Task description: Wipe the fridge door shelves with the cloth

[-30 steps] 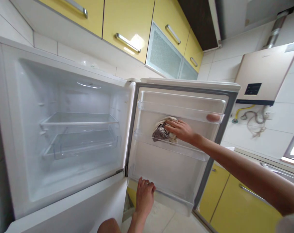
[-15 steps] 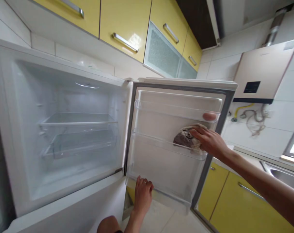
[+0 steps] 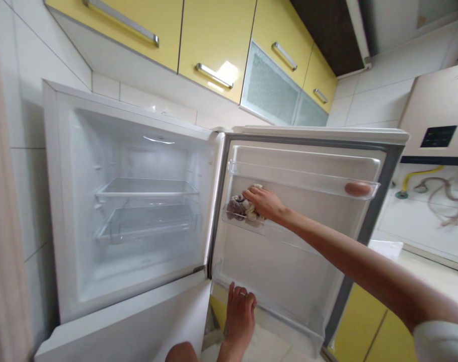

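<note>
My right hand (image 3: pixel 265 202) presses a crumpled grey and cream cloth (image 3: pixel 244 207) into the hinge end of the middle clear door shelf (image 3: pixel 285 234), its fingers closed on the cloth. The white fridge door (image 3: pixel 274 271) stands wide open. Low down, my left hand (image 3: pixel 241 314), with a ring on one finger, has its fingers curled at the door's bottom edge. A reddish-brown egg-like object (image 3: pixel 358 188) lies at the far end of the upper door shelf (image 3: pixel 304 180).
The fridge compartment (image 3: pixel 138 274) at left holds a glass shelf (image 3: pixel 149 186) and a clear drawer (image 3: pixel 153 221). Yellow cabinets (image 3: pixel 217 42) hang above. A water heater (image 3: pixel 436 110) is mounted on the right wall, with hoses below it.
My right hand has slid the cloth along the middle door shelf from the outer end to the hinge end. The view has shifted left; my left hand stays at the door's lower edge.
</note>
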